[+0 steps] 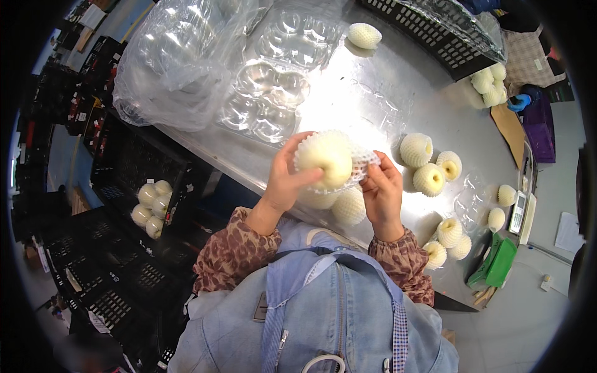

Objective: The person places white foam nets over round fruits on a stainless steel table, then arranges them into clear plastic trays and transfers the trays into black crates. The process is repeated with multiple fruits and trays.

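My left hand point(283, 183) is wrapped around a round, pale yellow fruit point(331, 160), thumb across its front. White foam netting point(362, 163) covers part of the fruit and sticks out loosely on its right. The fingers of my right hand point(384, 194) pinch that loose end. Just beneath my hands, more netted fruit point(349, 207) sits at the table's near edge, partly hidden. To the right lies a cluster of netted fruit point(429, 179), with another group point(449, 234) nearer the front. Clear moulded plastic trays point(266, 96) lie beyond my left hand.
A large clear plastic bag point(180, 68) covers the table's far left. One netted fruit point(364, 36) and a black crate point(438, 40) are at the back. A scale point(518, 212) and green container point(494, 260) stand right. Black crates point(124, 180) sit left. A blue-gloved hand point(520, 102) shows far right.
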A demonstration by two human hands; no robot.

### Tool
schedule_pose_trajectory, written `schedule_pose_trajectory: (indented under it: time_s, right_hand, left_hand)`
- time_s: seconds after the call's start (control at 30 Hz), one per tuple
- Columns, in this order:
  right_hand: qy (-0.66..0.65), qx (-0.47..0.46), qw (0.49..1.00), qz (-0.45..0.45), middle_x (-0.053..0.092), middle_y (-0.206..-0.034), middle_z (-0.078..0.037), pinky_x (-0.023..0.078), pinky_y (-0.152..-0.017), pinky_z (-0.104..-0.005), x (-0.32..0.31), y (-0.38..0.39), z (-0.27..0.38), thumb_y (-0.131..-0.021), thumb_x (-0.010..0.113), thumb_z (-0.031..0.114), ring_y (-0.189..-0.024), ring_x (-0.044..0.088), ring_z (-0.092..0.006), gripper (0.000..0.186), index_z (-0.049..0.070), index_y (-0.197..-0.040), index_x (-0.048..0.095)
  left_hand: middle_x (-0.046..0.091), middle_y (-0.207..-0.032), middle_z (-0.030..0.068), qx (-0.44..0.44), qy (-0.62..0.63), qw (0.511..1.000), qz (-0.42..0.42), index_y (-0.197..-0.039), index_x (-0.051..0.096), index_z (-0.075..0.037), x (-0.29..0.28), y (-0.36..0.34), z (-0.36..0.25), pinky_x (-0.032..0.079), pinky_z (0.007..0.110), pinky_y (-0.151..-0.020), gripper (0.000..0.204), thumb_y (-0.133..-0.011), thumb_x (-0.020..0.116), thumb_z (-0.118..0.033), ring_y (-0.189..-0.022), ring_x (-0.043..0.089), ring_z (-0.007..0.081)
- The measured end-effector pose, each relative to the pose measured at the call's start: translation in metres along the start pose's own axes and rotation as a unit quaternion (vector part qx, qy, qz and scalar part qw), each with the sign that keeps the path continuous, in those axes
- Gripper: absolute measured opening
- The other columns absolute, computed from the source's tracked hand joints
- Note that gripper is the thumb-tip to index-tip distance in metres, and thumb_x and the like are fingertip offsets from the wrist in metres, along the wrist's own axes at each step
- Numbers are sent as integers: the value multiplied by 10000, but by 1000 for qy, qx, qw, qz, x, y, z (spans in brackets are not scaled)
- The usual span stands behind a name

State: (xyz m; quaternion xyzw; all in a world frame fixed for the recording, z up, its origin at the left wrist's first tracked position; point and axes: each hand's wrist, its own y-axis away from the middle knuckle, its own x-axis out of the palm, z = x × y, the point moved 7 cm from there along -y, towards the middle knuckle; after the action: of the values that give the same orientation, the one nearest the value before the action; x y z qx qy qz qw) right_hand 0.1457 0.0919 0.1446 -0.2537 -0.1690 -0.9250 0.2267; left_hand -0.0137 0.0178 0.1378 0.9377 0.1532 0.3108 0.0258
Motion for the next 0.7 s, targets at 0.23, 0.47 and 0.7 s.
schedule_pose_trajectory:
  time_s: [0.23, 0.47, 0.7]
  right_hand:
    - [-298, 173, 936, 68, 620, -1120, -124, 538, -823, -319, 15, -1, -30, -1029, 419, 209, -941, 623, -187, 347, -39, -1255, 509]
    - [-112, 175, 975, -75, 615, -945, -107, 515, -617, -263, 4, 6, -33, -1039, 402, 313, -741, 613, -166, 403, -25, -1236, 501]
    - [-94, 200, 974, 41, 633, -1097, -85, 526, -807, -302, -17, 3, -43, -998, 497, 218, -961, 627, -155, 309, -4, -1207, 549]
  left_hand:
    - [587, -1247, 119, 47, 85, 991, 90, -1316, 519, -79, -9, 21, 29, 491, 416, -953, 561, -843, 676, -337, -1132, 584, 263]
    - [656, -1161, 125, -58, 95, 992, 56, -1207, 606, -28, -31, 26, 74, 519, 332, -917, 534, -760, 805, -243, -1053, 645, 228]
    - [585, -1256, 129, -43, -58, 991, 117, -1361, 433, 3, -14, 32, 50, 447, 397, -1017, 490, -999, 430, -327, -1197, 537, 282]
